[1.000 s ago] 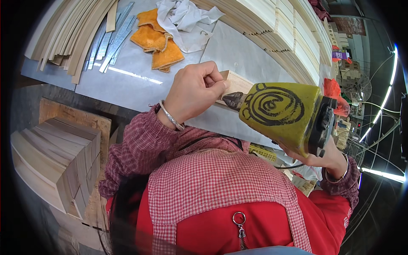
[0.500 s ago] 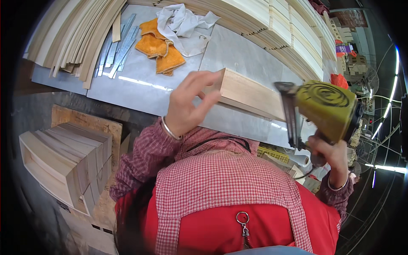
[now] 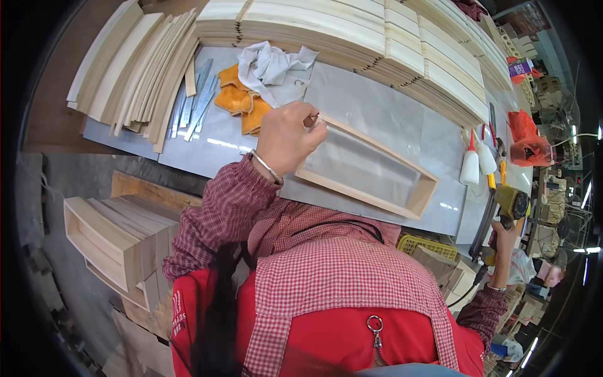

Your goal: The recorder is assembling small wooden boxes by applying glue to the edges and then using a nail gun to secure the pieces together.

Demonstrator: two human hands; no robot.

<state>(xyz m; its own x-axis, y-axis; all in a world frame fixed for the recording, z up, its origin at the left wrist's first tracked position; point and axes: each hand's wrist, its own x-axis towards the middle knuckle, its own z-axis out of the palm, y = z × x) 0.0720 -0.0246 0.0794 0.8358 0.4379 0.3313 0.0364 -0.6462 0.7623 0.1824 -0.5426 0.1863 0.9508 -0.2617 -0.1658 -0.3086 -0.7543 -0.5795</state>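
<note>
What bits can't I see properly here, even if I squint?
All in the head view:
Left end of the wooden frame: partly covered by the left hand.
Palm of the right hand: hidden against the nail gun.
Far end of the cord: hidden behind clothes.
Blue-grey thing: cut off by the bottom edge.

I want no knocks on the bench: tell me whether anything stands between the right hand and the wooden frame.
Only the nail gun, held in the right hand, sits on the side toward the wooden frame; nothing else visible stands between. The white bottles are farther across the tabletop, off that line.
</note>
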